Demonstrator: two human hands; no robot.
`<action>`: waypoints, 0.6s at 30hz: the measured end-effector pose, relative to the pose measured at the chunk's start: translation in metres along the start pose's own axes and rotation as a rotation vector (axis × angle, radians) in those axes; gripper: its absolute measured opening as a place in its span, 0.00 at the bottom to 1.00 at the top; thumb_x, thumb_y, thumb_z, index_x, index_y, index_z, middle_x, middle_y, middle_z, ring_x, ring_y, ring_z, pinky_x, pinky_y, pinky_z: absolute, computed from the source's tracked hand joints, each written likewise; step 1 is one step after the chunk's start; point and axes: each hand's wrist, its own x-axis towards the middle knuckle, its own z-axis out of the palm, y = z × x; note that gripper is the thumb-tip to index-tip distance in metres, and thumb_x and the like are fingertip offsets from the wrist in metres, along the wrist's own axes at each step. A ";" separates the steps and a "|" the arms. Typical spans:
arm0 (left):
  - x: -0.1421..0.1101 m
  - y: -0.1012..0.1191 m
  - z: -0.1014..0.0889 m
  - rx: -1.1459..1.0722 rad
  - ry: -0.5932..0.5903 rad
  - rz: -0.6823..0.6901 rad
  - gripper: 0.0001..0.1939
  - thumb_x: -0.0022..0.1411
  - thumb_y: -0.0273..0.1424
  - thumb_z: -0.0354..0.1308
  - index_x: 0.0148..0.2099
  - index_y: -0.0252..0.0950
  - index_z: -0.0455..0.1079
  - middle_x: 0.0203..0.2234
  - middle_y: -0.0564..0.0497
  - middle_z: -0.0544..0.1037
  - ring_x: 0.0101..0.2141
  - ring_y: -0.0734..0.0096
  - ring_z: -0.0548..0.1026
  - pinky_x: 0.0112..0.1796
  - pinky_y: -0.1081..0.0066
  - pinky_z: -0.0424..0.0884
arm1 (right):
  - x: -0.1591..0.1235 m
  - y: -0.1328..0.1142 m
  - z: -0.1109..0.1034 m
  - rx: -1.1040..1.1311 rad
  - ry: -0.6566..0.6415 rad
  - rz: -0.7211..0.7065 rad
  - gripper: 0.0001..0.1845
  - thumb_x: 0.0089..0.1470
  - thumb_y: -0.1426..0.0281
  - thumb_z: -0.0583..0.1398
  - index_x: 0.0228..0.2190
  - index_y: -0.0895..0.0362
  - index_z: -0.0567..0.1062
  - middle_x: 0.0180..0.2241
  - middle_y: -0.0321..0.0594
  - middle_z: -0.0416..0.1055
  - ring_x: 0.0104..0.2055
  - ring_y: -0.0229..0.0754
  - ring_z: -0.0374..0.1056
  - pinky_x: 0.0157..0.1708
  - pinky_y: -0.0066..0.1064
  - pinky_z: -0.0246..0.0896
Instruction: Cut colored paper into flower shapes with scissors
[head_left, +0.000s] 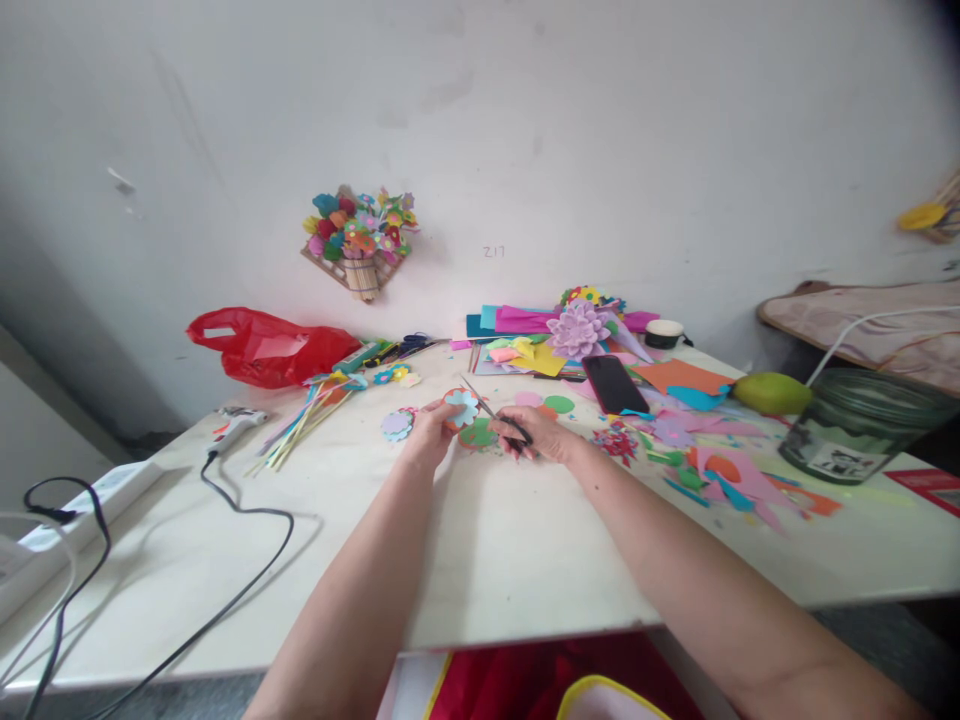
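My left hand [429,432] is closed on a light blue flower cutout [462,408], with an orange edge showing behind it. Fingers of my right hand [544,432] wrap round the dark handles of a pair of scissors [489,411], whose blades stand apart and point up and left, close to the flower. Green scalloped cutouts [478,434] lie on the table between my hands. Just left of my left hand rests a lilac flower cutout [396,425]. Beyond my right hand is a green disc [559,404].
Left are a glue gun [238,428] with its cord, a power strip [97,505], thin sticks [292,440] and a red plastic bag [274,348]. Right are a phone [615,385], coloured scraps [757,490], a yellow-green fruit [772,393] and a glass jar [855,425].
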 end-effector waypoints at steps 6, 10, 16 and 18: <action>0.000 -0.001 0.000 0.020 -0.020 0.005 0.09 0.38 0.22 0.63 0.28 0.29 0.75 0.22 0.46 0.79 0.23 0.70 0.75 0.28 0.73 0.70 | -0.001 -0.001 -0.001 -0.017 0.003 0.006 0.19 0.48 0.55 0.60 0.26 0.59 0.65 0.19 0.32 0.67 0.14 0.29 0.60 0.08 0.19 0.47; -0.001 -0.001 0.001 0.031 -0.018 0.009 0.09 0.38 0.22 0.64 0.28 0.29 0.75 0.22 0.47 0.78 0.23 0.71 0.75 0.28 0.72 0.70 | 0.000 0.000 -0.001 -0.023 0.006 0.012 0.19 0.49 0.55 0.60 0.26 0.59 0.65 0.19 0.32 0.67 0.14 0.28 0.60 0.08 0.19 0.47; 0.001 -0.001 -0.001 0.033 -0.036 0.011 0.09 0.38 0.23 0.64 0.28 0.29 0.75 0.23 0.46 0.79 0.23 0.71 0.75 0.29 0.72 0.70 | 0.001 0.001 -0.001 -0.020 0.014 0.020 0.18 0.48 0.56 0.61 0.26 0.58 0.65 0.18 0.30 0.66 0.13 0.28 0.59 0.08 0.19 0.45; 0.001 -0.002 -0.002 0.031 -0.046 0.013 0.10 0.37 0.23 0.64 0.29 0.29 0.75 0.24 0.46 0.79 0.24 0.71 0.75 0.30 0.72 0.70 | 0.001 0.001 -0.001 -0.016 0.011 0.015 0.18 0.48 0.56 0.61 0.26 0.58 0.65 0.18 0.30 0.66 0.13 0.28 0.59 0.08 0.19 0.45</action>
